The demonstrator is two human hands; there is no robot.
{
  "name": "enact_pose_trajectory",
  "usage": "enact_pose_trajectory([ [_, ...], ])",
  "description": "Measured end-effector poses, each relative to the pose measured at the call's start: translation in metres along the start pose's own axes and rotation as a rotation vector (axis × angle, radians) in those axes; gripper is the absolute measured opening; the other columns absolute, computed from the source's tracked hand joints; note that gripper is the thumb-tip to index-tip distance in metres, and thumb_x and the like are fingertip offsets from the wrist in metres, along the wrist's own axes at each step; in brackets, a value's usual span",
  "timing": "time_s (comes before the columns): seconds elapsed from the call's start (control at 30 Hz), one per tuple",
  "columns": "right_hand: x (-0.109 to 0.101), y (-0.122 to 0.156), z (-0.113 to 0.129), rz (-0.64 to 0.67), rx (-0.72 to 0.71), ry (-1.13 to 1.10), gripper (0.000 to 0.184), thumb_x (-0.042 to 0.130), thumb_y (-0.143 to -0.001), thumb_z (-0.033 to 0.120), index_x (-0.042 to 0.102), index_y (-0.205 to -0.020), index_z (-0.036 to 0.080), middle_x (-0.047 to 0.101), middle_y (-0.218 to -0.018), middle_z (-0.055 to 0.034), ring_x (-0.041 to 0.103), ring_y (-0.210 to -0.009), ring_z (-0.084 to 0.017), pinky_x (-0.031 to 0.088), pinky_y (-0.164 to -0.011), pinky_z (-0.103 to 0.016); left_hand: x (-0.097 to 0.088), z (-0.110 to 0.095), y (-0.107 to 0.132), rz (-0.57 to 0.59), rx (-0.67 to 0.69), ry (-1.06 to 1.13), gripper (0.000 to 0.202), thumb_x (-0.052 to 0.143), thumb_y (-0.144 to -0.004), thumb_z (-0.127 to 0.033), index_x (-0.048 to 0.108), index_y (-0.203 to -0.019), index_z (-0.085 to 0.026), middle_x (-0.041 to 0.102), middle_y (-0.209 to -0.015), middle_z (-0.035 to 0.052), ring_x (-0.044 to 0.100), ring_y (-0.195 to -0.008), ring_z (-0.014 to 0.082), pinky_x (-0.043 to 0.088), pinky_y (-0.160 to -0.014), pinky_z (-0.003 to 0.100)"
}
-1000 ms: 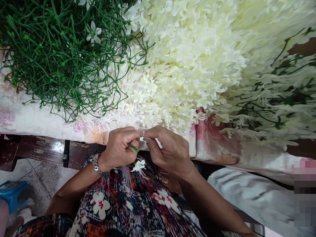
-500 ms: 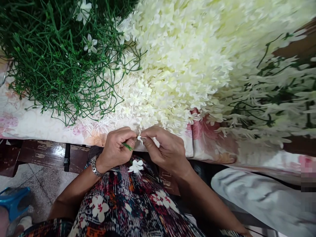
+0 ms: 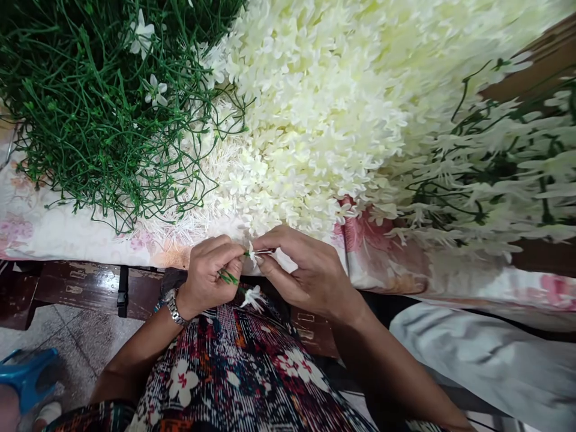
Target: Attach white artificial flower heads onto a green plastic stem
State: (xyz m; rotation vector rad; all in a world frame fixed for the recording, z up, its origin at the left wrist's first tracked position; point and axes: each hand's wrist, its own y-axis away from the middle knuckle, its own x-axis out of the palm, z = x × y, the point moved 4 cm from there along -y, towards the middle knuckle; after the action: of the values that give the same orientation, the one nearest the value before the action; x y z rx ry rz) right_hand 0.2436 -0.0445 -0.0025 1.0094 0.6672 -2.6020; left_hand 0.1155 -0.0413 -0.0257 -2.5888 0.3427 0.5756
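Observation:
My left hand (image 3: 215,269) is closed around a green artificial flower stem (image 3: 228,276), whose branching tips poke out between the fingers. A white flower (image 3: 253,298) hangs on it below that hand. My right hand (image 3: 308,270) pinches at a small white blossom (image 3: 252,254), which sits against the stem end at my left fingertips. A thin, dark, shiny sliver (image 3: 266,251) shows between my right thumb and forefinger; its kind is unclear. Both hands are close together at the table's front edge.
A tangled heap of green stems (image 3: 90,132) lies at the left. Loose white blossoms (image 3: 310,120) pile up in the middle, with white stamen-like strands (image 3: 180,225) beside them. Flowered stems (image 3: 490,174) lie at right. A person's light-clothed leg (image 3: 477,354) is close on my right; a blue stool (image 3: 31,372) stands lower left.
The blossom between my fingertips now shows its petals spread at the stem end. My right hand has drawn slightly right, and the hanging flower has tilted. The view has shifted a little.

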Motion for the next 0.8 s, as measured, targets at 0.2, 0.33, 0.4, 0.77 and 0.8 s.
enact_pose_trajectory([
  [0.2, -0.0031, 0.0023, -0.0014, -0.004, 0.023, -0.043, 0.019, 0.052, -0.068, 0.009, 0.051, -0.087, 0.014, 0.057, -0.077, -0.004, 0.051, -0.071, -0.01, 0.043, -0.064, -0.025, 0.0003, 0.0002, 0.0036, -0.061, 0.04, -0.084, 0.011, 0.047, -0.068, -0.006, 0.053, -0.07, -0.014, 0.037, -0.054, -0.0025, 0.036, -0.051, 0.0077, 0.03, -0.046, 0.021],
  [0.33, -0.0067, 0.0036, 0.0002, 0.001, 0.036, -0.105, 0.023, 0.054, -0.067, 0.011, 0.051, -0.09, 0.014, 0.057, -0.08, -0.0048, 0.052, -0.073, -0.012, 0.043, -0.065, -0.026, 0.0015, 0.0009, 0.0052, -0.072, 0.059, -0.133, 0.013, 0.047, -0.066, -0.005, 0.054, -0.071, -0.015, 0.039, -0.054, -0.0019, 0.038, -0.051, 0.0084, 0.03, -0.047, 0.022],
  [0.4, -0.0073, 0.0036, 0.001, 0.0, 0.037, -0.117, 0.025, 0.056, -0.066, 0.013, 0.051, -0.091, 0.014, 0.056, -0.08, -0.0053, 0.052, -0.073, -0.012, 0.043, -0.065, -0.027, 0.0015, 0.0003, 0.005, -0.078, 0.065, -0.137, 0.011, 0.047, -0.066, -0.005, 0.054, -0.069, -0.014, 0.04, -0.054, -0.0015, 0.038, -0.05, 0.0087, 0.031, -0.047, 0.022],
  [0.77, -0.0071, 0.006, 0.0013, -0.098, 0.014, -0.034, 0.032, 0.057, -0.065, 0.011, 0.048, -0.095, 0.017, 0.053, -0.071, -0.0007, 0.05, -0.066, -0.01, 0.042, -0.059, -0.023, 0.0025, 0.0004, 0.0066, -0.113, 0.095, -0.161, 0.015, 0.048, -0.067, -0.006, 0.055, -0.076, -0.015, 0.043, -0.054, -0.0014, 0.04, -0.051, 0.0094, 0.032, -0.047, 0.023],
  [0.8, -0.0076, 0.0063, 0.0017, -0.104, 0.011, -0.027, 0.032, 0.058, -0.064, 0.011, 0.048, -0.095, 0.016, 0.053, -0.071, -0.0006, 0.05, -0.065, -0.01, 0.042, -0.059, -0.023, 0.0024, 0.0008, 0.0069, -0.116, 0.094, -0.163, 0.016, 0.047, -0.067, -0.006, 0.055, -0.077, -0.015, 0.043, -0.054, -0.0013, 0.04, -0.051, 0.0094, 0.032, -0.047, 0.022],
])
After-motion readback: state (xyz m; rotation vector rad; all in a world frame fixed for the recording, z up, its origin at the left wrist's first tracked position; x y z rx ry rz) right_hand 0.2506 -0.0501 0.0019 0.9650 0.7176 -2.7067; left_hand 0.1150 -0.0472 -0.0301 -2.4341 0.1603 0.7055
